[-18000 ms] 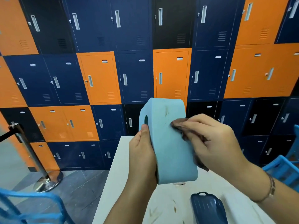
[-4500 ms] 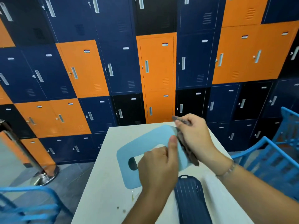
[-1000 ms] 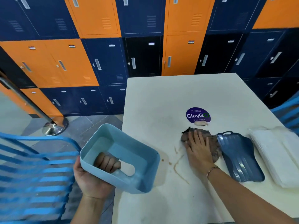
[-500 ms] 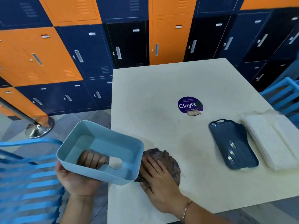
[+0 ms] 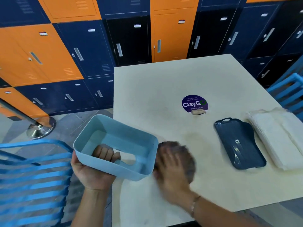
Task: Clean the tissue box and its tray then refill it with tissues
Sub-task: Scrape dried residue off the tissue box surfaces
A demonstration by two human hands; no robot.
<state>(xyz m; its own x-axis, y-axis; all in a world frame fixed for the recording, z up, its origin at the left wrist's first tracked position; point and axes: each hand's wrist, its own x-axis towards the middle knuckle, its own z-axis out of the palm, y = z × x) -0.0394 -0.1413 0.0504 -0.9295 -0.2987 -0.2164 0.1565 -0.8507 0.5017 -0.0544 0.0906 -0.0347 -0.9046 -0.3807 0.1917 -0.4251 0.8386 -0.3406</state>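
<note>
The left hand (image 5: pixel 91 173) grips the tissue box (image 5: pixel 131 173); the right hand (image 5: pixel 172 169), flat on the cloth (image 5: pixel 189 153), lies nearer the tray (image 5: pixel 241 145) to its right.

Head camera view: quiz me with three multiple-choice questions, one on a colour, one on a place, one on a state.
1. The tissue box is: A) orange B) white C) light blue.
2. The tray lies: A) inside the box B) on the table, left of the tissue stack C) under the box.
3. The box is: A) full B) empty, gripped by the left hand C) lidded.
Answers: C, pale blue walls; B, it lies beside the white stack; B, only fingers show inside.
</note>
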